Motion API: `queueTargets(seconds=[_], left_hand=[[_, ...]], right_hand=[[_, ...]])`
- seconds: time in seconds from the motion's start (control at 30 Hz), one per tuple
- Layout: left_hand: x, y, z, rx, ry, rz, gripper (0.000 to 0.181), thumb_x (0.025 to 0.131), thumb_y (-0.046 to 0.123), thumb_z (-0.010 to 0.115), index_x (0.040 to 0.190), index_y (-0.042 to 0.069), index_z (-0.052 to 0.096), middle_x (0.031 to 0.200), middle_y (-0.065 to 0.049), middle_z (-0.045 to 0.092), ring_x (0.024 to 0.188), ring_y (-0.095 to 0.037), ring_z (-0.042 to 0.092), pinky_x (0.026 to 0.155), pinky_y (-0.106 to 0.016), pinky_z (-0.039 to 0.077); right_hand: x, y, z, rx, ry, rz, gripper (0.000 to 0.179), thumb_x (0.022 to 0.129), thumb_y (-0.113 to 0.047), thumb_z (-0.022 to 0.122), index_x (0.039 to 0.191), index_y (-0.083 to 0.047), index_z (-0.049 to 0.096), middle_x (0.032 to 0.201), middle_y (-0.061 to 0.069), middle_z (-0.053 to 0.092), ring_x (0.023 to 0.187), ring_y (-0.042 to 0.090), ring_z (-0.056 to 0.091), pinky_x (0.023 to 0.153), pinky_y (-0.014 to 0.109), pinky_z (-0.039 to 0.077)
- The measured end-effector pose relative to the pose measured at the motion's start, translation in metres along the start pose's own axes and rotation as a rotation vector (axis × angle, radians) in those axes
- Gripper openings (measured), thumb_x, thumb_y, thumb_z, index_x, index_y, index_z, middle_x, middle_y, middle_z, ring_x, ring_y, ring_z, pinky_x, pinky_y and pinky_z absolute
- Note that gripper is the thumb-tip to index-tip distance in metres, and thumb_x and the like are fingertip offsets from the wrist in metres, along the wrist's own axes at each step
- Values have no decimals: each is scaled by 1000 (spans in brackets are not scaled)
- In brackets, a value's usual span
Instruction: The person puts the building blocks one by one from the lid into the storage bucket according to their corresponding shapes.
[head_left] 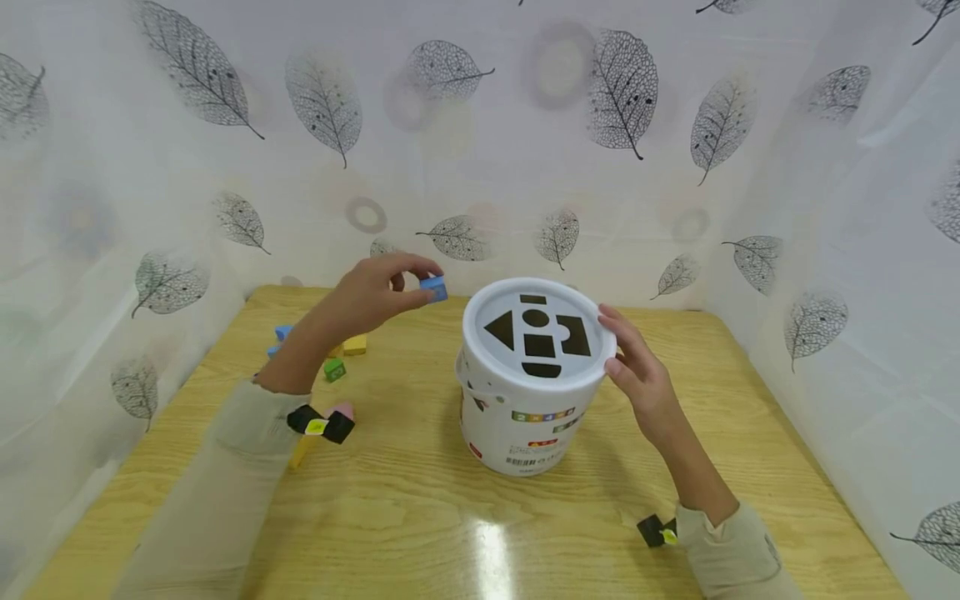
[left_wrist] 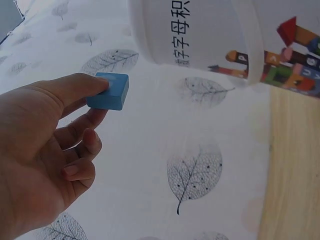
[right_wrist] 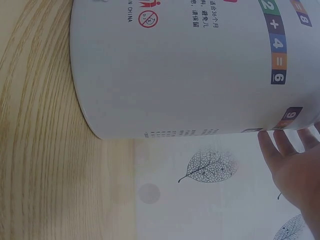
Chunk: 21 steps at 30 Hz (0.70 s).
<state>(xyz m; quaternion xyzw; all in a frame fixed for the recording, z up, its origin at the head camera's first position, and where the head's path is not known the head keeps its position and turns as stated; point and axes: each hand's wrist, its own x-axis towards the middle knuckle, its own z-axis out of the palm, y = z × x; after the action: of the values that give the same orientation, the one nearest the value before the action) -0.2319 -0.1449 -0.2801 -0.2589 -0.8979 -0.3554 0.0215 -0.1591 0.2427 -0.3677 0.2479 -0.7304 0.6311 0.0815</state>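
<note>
Between thumb and fingers, my left hand point(head_left: 375, 287) pinches a small blue block point(head_left: 433, 288), held in the air to the left of a white bucket point(head_left: 487, 433). In the left wrist view the block point(left_wrist: 112, 92) shows flat, squared sides, apart from the bucket. The upright bucket has a grey lid point(head_left: 501, 302) with several cut-out holes, among them a triangle, a circle and a rectangle. My right hand point(head_left: 641, 379) rests against the right side of the lid's rim. In the right wrist view its extended fingers point(right_wrist: 270, 150) touch the bucket's wall.
Several loose blocks lie on the wooden table point(head_left: 397, 500) at the left, partly behind the left forearm: a green block point(head_left: 334, 370), a yellow block point(head_left: 356, 344), a pink block point(head_left: 343, 409). A leaf-patterned curtain point(head_left: 480, 167) encloses the table's back and sides.
</note>
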Motion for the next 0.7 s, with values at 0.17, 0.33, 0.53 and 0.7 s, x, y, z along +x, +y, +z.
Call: queueTargets(seconds=[0.17,0.33,0.53,0.7], left_hand=[[16,17,5,16,-18,59,39,98,39,66,132,21,65,122,0,64,88,-22,52,71,-38,47],[33,29,14,-1,-31,102,33,97,38,67,127,23,67,117,3,65,84,-22,52,69,-36,47],[50,39,27,-28,-71,121,29,98,36,66,124,23,67,113,6,65,84,-22,53,69,-36,47],[66,49,39,6,-100,111,31,98,37,66,125,23,68,114,5,66,89,-20,54,75,-35,48]], right_hand=[[0,1,-1,-1,1,-4,51,104,-6,47,154,-7,39,166,5,24,140,12,41,103,20,46],[1,1,-1,-8,3,-5,51,103,-6,47,154,-7,40,166,5,25,140,12,43,103,21,46],[1,1,-1,2,-7,-4,51,103,-7,48,154,-7,39,166,5,24,138,13,44,103,21,47],[1,2,-1,1,-2,-3,51,103,-7,48,154,-7,40,166,5,24,138,13,44,103,21,47]])
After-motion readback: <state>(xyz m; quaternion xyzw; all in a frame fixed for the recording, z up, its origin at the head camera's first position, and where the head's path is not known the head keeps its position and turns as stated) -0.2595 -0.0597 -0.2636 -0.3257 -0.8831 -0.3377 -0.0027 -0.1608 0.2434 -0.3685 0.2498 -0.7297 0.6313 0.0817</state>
